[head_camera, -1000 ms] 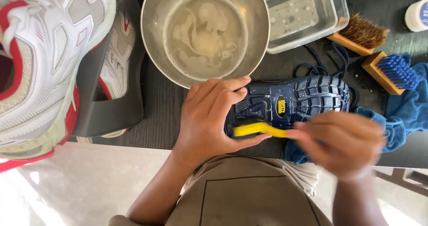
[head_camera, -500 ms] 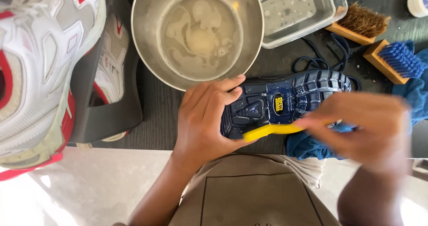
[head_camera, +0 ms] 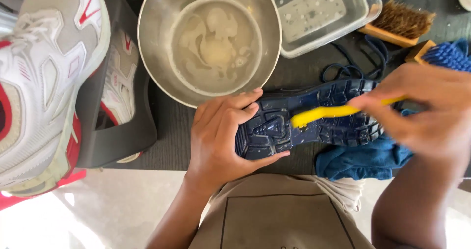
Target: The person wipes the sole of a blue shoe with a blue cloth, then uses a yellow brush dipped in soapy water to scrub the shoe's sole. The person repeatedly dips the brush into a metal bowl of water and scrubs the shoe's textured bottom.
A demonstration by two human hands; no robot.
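- Just below the steel bowl (head_camera: 210, 42) of cloudy water, a dark blue shoe (head_camera: 314, 119) lies sole-up across the dark table (head_camera: 167, 151), its heel end nearly touching the bowl's lower rim.
- The left hand (head_camera: 223, 136) is wrapped around the shoe's end nearest the bowl, thumb under, fingers over the tread, holding it firmly.
- The right hand (head_camera: 427, 111), blurred, is closed around the handle of a yellow brush (head_camera: 328, 112), whose head touches the sole right of the bowl.
- A blue cloth (head_camera: 363, 159) sits under the shoe, at the table's near edge.
- Right of the bowl, a clear plastic tub (head_camera: 324, 13) touches its rim; a wooden bristle brush (head_camera: 397, 23) and a blue-bristled brush (head_camera: 449, 55) lie beyond, crowding that side.
- Left of the bowl, white-and-red sneakers (head_camera: 44, 82) fill the space.
- Open table shows only in a narrow strip below the bowl, left of the held shoe.
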